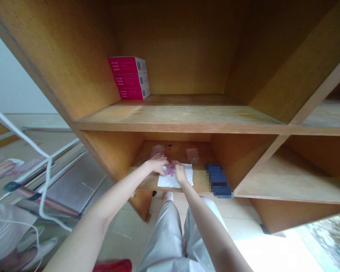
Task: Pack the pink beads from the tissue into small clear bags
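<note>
Small pink beads or pills [170, 172] are bunched between my two hands, above a white sheet [170, 183] on the lower shelf. A small clear plastic bag [166, 167] is among them, and the fingers of my left hand [158, 163] are closed on its left side. My right hand [180, 173] is curled beside the pink pieces on the right; its fingertips are partly hidden, so what they pinch is unclear. Clear zip bags [158, 148] lie just behind my left hand. Another clear zip bag [192, 155] rests farther right.
Pink boxes [132, 79] are stacked on the upper shelf [181, 111]. A dark blue object [218, 179], partly blurred out, lies at the lower shelf's right front. Wooden dividers flank both shelves. At left are a metal frame with a white cable [48, 181] and another person's hand [1, 169].
</note>
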A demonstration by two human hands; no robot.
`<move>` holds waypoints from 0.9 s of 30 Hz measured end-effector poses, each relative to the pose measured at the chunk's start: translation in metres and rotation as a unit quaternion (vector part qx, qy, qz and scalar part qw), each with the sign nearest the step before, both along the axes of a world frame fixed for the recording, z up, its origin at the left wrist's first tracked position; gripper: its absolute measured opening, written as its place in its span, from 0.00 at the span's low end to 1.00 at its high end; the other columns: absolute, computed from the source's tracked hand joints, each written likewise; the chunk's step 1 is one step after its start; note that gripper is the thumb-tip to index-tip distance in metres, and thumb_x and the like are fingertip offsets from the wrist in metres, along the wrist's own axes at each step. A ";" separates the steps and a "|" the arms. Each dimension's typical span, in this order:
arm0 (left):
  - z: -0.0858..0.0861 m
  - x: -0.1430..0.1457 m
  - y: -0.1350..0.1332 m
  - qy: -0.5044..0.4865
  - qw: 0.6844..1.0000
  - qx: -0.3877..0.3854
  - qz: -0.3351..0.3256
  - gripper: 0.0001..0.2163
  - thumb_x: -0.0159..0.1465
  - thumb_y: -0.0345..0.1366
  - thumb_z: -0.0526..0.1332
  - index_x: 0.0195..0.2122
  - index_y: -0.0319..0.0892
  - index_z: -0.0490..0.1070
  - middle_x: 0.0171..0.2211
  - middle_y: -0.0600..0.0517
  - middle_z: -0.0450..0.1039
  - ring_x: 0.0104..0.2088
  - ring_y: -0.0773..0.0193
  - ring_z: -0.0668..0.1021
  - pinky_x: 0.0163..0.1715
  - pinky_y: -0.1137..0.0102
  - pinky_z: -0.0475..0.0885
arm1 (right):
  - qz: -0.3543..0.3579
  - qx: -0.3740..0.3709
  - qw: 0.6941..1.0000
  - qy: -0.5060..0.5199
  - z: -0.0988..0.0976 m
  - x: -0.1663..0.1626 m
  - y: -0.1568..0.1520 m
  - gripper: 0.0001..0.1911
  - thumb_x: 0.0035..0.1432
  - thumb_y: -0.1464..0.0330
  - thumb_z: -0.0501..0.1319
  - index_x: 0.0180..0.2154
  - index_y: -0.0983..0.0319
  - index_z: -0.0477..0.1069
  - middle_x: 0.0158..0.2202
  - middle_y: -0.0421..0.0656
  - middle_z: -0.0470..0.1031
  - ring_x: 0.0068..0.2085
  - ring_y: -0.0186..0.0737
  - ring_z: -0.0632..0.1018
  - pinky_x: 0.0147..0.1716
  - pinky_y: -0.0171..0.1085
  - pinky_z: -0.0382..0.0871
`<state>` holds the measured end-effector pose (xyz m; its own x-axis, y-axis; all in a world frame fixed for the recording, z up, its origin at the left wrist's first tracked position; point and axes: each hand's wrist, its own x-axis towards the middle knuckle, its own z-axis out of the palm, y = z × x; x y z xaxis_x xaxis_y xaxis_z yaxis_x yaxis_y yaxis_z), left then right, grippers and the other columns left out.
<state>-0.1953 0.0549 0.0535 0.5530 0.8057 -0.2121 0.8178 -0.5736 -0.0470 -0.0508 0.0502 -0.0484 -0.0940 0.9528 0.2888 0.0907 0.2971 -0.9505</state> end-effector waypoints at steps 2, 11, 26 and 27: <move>0.001 -0.002 0.000 -0.009 1.000 -0.002 0.011 0.28 0.39 0.52 0.63 0.42 0.48 0.69 0.44 0.48 0.68 0.47 0.53 0.67 0.48 0.61 0.56 | -0.002 -0.002 1.000 0.004 0.001 0.000 -0.001 0.19 0.56 0.68 0.40 0.36 0.62 0.69 0.40 0.46 0.72 0.44 0.38 0.70 0.46 0.39 0.60; 0.018 -0.010 -0.009 -0.057 0.997 0.000 0.058 0.26 0.41 0.52 0.62 0.43 0.52 0.69 0.43 0.53 0.70 0.44 0.57 0.70 0.44 0.68 0.60 | -0.014 -0.012 1.000 0.017 -0.003 0.000 0.000 0.19 0.57 0.67 0.41 0.37 0.61 0.69 0.40 0.45 0.72 0.43 0.38 0.71 0.45 0.39 0.61; -0.003 0.000 -0.032 -0.271 0.933 0.094 0.217 0.26 0.50 0.52 0.58 0.50 0.50 0.61 0.45 0.51 0.69 0.43 0.59 0.71 0.38 0.71 0.65 | -0.020 0.032 0.999 0.031 0.017 0.002 -0.018 0.12 0.53 0.60 0.52 0.30 0.62 0.65 0.29 0.42 0.71 0.33 0.38 0.72 0.34 0.35 0.63; -0.008 0.001 -0.033 -0.297 0.925 0.090 0.222 0.28 0.49 0.51 0.59 0.50 0.49 0.61 0.45 0.51 0.69 0.42 0.60 0.72 0.38 0.71 0.65 | -0.026 0.035 0.999 0.032 0.017 0.003 -0.018 0.12 0.53 0.60 0.52 0.30 0.62 0.65 0.29 0.42 0.71 0.32 0.38 0.72 0.34 0.35 0.63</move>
<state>-0.1941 0.0217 0.0457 0.1360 0.9738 0.1823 0.8832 -0.2026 0.4230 -0.0481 0.0320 -0.0315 -0.0249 0.9334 0.3580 0.0479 0.3589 -0.9322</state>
